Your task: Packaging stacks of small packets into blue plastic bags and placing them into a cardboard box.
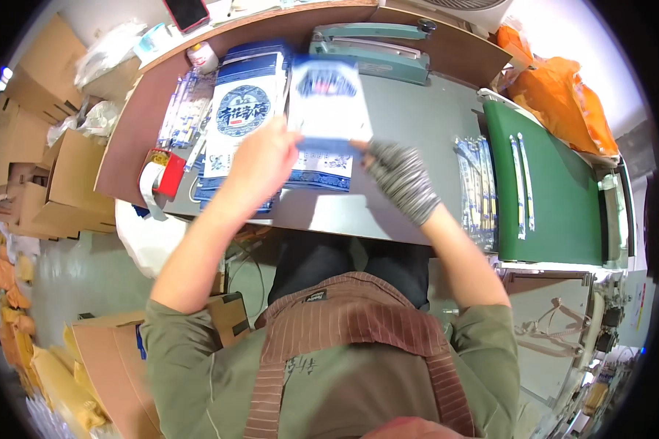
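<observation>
Between my hands a blue and white printed pouch (328, 110) is raised over the grey table, slightly blurred. My left hand (263, 157), bare, pinches its lower left corner. At the lower right corner my right hand (401, 179), in a grey striped glove with bare fingertips, closes on the edge. Underneath lies another blue and white pouch (322, 178), partly covered. Left of it is a stack of similar pouches (243, 110) with a round blue emblem, partly hidden by my left forearm.
Slim wrapped sticks lie in a left bundle (185, 110) and a right bundle (476, 190). A red tape dispenser (170, 174) sits at the table's left edge. A teal bag sealer (373, 55) stands at the back. Two sticks (520, 183) rest on a green conveyor belt (564, 205).
</observation>
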Demonstrator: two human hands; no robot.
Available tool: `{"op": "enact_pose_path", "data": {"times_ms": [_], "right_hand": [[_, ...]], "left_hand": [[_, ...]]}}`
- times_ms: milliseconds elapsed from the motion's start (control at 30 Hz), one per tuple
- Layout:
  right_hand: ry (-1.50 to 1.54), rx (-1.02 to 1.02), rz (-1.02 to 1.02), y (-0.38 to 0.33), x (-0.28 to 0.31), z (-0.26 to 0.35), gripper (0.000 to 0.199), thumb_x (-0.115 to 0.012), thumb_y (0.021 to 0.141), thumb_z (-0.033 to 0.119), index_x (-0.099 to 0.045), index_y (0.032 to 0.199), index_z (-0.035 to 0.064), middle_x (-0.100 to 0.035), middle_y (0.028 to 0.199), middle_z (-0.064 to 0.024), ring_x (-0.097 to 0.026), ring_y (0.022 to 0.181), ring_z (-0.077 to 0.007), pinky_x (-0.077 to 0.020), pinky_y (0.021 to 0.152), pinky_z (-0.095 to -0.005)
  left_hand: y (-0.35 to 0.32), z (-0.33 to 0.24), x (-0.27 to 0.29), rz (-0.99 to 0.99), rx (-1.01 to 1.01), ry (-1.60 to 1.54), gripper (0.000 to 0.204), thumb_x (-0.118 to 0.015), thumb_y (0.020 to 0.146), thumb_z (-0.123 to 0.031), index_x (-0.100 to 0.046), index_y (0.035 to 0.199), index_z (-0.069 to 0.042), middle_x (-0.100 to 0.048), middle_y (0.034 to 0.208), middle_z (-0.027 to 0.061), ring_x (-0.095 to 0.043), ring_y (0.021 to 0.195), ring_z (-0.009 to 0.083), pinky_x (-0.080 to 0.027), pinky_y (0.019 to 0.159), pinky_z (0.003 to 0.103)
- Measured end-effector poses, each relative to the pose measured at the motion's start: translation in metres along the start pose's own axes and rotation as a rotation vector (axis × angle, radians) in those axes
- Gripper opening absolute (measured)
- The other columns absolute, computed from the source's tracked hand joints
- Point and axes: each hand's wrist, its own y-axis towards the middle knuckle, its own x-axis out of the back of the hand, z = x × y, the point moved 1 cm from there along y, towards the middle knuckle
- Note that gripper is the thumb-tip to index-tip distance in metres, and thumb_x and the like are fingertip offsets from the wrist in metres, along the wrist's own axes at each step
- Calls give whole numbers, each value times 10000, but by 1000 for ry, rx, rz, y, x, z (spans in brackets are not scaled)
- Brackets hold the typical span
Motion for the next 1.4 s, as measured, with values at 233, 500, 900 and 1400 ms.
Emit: {"op": "enact_pose_path", "data": {"times_ms": [233, 500, 900, 1400], "right_hand": [[-268, -547, -471, -58, 119, -28, 274, -570, 922, 138, -624, 1180, 64, -654, 1077, -108, -603, 990, -228, -468, 894, -327], [-1125, -324, -228, -107, 101, -94, 539, -537, 932, 297, -429, 1374, 8, -458, 1381, -229, -435, 1278, -374, -345, 1089, -427], [-767, -866, -226, -54, 69, -94, 706, -585, 879, 386, -355, 1415, -11, -557, 1218, -278, -549, 1123, -385, -432, 952, -447], [17, -777, -389, -37, 28, -93, 617, -464, 986, 375, -304, 1463, 18, -603, 1108, -204, -602, 986, -248, -472, 890, -355]], "left_hand": [[-33, -8, -32, 39, 113, -123, 183, -642, 820, -124, -659, 958, -5, -571, 899, 137, -590, 848, 317, -489, 718, 407], [17, -99, -158, 257, 138, -923, 606, -641, 897, -371, -465, 1299, 49, -478, 1333, 219, -519, 1192, 311, -440, 977, 385], [70, -136, -210, 188, 74, -449, 344, -604, 773, -82, -571, 1085, 59, -640, 997, 170, -626, 917, 329, -534, 751, 427], [93, -117, -235, 137, 499, -1314, 911, -636, 847, -469, -264, 1341, 200, -417, 1322, 372, -405, 1285, 448, -389, 1029, 452]]}}
